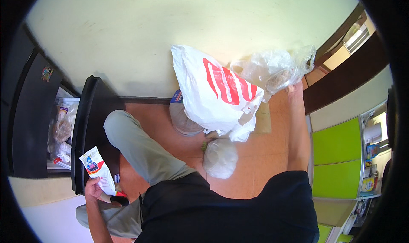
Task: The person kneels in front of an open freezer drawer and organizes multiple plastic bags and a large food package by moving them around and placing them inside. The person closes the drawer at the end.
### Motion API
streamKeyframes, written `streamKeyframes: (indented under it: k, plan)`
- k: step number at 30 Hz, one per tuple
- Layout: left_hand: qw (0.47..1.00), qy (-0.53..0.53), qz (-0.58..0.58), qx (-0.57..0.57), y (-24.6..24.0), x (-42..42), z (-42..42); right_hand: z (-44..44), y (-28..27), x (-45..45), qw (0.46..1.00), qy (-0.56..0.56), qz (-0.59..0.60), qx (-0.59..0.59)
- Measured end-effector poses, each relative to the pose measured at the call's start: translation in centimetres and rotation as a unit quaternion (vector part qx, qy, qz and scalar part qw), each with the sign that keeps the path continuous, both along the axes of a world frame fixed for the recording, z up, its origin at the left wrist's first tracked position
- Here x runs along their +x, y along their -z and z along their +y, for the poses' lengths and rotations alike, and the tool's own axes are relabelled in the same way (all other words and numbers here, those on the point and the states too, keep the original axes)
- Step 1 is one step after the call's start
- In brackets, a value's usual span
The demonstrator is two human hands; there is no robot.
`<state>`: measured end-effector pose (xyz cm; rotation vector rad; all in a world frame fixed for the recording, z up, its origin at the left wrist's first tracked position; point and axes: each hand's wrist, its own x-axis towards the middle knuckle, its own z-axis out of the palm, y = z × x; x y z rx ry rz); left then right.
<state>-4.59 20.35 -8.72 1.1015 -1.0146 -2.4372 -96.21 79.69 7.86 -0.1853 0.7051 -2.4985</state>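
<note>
A white, red and blue printed food packet [98,171] is pinched in my left hand [92,188], in front of a pulled-out black freezer drawer [96,115]. Far to the right, my right hand [294,88] grips a clear plastic bag [278,67] with something brownish inside. Beside that bag, a large white plastic bag with red print [214,89] hides part of what lies beneath it. A round, knotted white plastic bag [221,158] rests on the tiled floor before me.
Several bagged foods [64,124] fill the opened drawer. A round container with a blue label [183,115] stands by the wall [134,45]. Green cabinet doors [337,163] and a dark door frame [345,83] are at the right. My bent knee [119,121] is close to the drawer.
</note>
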Motion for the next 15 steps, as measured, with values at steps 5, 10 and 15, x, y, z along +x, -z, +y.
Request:
streamKeyframes:
  k: [5, 10, 15]
  plan:
    - [0.999, -0.022, 0.041, 0.004, -0.5, -1.9, 1.5, -5.9, -5.8, 1.2, 0.999, 0.033, -0.007, 0.006]
    - [0.993, 0.007, 0.099, -0.060, -4.2, -8.2, 3.5, -13.7, -11.1, 4.2, 0.999, 0.028, -0.006, 0.040]
    - [0.974, 0.124, 0.185, -0.042, -11.1, -16.3, 4.3, -18.2, -15.2, 7.8, 0.994, -0.098, -0.011, -0.052]
